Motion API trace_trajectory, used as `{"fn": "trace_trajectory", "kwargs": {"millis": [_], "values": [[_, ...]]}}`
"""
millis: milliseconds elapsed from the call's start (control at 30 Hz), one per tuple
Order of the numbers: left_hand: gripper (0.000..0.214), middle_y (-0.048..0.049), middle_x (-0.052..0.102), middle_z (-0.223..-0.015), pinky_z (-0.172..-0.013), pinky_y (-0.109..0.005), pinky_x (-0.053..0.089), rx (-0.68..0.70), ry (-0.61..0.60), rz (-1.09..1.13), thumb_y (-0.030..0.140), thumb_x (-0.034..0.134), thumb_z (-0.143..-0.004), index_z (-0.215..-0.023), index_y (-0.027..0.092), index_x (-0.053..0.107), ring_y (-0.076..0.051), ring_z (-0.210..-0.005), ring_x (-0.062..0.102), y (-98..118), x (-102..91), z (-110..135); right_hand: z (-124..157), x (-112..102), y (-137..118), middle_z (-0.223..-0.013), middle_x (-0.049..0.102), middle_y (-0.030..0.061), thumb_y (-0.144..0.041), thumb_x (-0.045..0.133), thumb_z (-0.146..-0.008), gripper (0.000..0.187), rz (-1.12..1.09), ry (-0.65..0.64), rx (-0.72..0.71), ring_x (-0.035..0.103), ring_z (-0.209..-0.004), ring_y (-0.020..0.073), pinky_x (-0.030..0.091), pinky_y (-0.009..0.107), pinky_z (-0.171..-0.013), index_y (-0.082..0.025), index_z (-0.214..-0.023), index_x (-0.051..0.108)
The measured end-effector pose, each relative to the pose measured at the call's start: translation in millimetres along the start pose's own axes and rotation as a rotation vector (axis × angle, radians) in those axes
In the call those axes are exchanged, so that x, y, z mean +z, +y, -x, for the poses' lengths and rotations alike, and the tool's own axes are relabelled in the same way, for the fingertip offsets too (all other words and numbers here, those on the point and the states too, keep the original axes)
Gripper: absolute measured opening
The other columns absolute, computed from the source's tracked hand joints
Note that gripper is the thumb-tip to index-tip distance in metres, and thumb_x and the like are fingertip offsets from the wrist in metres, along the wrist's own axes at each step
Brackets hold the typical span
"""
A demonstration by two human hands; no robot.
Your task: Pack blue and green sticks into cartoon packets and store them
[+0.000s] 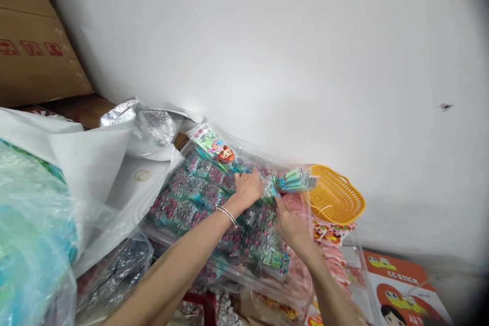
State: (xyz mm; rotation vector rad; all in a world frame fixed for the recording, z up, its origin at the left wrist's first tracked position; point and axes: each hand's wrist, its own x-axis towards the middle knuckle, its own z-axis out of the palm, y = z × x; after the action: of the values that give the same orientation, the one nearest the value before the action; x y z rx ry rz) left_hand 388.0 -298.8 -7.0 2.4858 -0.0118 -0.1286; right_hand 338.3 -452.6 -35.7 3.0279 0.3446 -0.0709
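Over the right end of the clear plastic tray (263,288): fanned bundle of green-blue clear plastic packets (300,180), long axis crosswise, tips toward the yellow perforated basket (336,196). Right hand (290,221) nearer, fingertips at its near edge; left hand (249,188) curled, just left. Can't tell either grip.

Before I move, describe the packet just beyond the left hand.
Find the big clear tray by the white wall. Near its far left corner, beyond the left hand, the packet shows a red-haired cartoon figure, unlike its pink-speckled neighbours.
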Motion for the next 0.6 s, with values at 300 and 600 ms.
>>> {"fn": "trace_trajectory", "kwargs": {"millis": [300, 600], "values": [[0.053, -0.0219, 0.064, -0.111, -0.085, -0.035, 0.042, -0.125, -0.056, 0.147, 0.042, 0.037, -0.087, -0.125, 0.005, 0.044, -0.031, -0.108, 0.059, -4, 2.3, -5, -10, 4, 24, -0.111, 0.066, 0.0147, -0.004, 0.035, -0.076, 0.055, -0.132, 0.042, -0.069, 0.068, -0.088, 0.0240, 0.052, 0.035, -0.077, -0.011, -0.128, 0.048], [0.040, -0.0177, 0.059, -0.123, -0.096, -0.030, 0.037, -0.136, -0.071, 0.269, 0.028, 0.037, -0.089, -0.121, 0.010, 0.052, -0.024, -0.120, 0.051, -12, 8.3, -12, -26, -9, 42, -0.113, 0.066, 0.0095, -0.013, 0.034, -0.087, 0.039, -0.164, 0.436, -0.299, 0.059, -0.108, 0.0203, 0.047, 0.036, -0.090, -0.017, -0.121, 0.055]]}}
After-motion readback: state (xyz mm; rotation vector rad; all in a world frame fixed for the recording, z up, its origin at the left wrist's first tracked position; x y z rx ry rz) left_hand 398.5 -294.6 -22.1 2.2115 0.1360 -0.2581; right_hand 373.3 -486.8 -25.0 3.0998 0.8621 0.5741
